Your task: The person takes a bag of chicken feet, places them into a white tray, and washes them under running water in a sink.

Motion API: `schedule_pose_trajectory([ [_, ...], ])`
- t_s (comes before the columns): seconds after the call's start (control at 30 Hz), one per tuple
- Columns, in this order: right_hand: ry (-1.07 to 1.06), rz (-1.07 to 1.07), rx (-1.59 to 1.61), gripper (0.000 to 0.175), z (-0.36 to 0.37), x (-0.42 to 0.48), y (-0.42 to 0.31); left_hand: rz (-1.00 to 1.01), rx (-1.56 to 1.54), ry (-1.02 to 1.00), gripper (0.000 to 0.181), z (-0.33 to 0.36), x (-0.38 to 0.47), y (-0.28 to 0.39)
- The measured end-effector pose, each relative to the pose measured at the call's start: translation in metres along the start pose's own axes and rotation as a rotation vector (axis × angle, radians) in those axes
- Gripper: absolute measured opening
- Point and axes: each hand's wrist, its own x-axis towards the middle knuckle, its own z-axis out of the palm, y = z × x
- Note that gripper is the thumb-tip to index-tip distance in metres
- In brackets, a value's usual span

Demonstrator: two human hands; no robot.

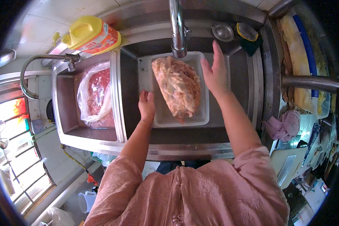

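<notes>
A large pale clump of raw meat [177,87], which looks like poultry pieces stuck together, lies in a white plastic tray [204,113]. The tray sits inside the right basin of a stainless steel sink [135,118]. Beside the tray's left rim is my left hand [147,106], fingers together and thumb slightly apart, holding nothing; whether it touches the rim I cannot tell. My right hand [217,70] is spread and empty at the tray's upper right side, apart from the meat. A chrome faucet [177,31] hangs over the tray's far edge, with no water visible.
In the left basin lies a plastic bag of red meat [97,93]. A yellow detergent jug [91,35] and a curved tap [31,66] stand behind it. A metal strainer [222,32] and scrubbing pads [247,32] rest at the back right. A pink cloth [286,124] lies right of the sink.
</notes>
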Motion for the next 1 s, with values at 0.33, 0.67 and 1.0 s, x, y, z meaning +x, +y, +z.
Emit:
schedule_pose_trajectory([
  [0.33,-0.279,0.01,0.293,0.058,0.035,0.053,-0.039,0.067,-0.069,-0.234,0.062,-0.011,-0.055,0.028],
  [0.67,-0.201,-0.164,0.138,0.056,0.056,0.046,-0.023,0.118,-0.323,-0.543,0.061,0.012,-0.081,0.04],
  [1.0,-0.376,-0.036,0.158,0.062,0.048,0.047,-0.038,0.211,-0.125,-0.496,0.063,0.018,-0.086,0.043],
])
